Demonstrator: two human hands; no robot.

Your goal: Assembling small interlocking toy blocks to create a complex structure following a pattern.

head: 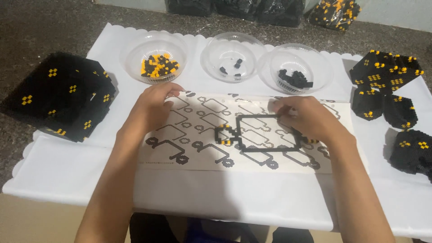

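Clear plastic bags of black and yellow bricks (335,12) at table's far edge, printed diagram sheet (189,135) centre w/ black outlines, black rectangular brick frame (265,132) (yellow-black ends) lying on it, right hand (306,118) fingers curled, pinching frame's top right corner, left hand (155,105) fingers bent, resting on sheet's top edge, grip unclear, just below bowl of yellow-black bricks (156,56).

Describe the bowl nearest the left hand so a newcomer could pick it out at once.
Start at the white scalloped paper sheet covering the table, then look along its far edge, where three clear plastic bowls stand in a row. The one meant is the leftmost clear bowl, just beyond the left hand. It alone holds mixed yellow and black small bricks; the middle bowl and right bowl hold only black ones.
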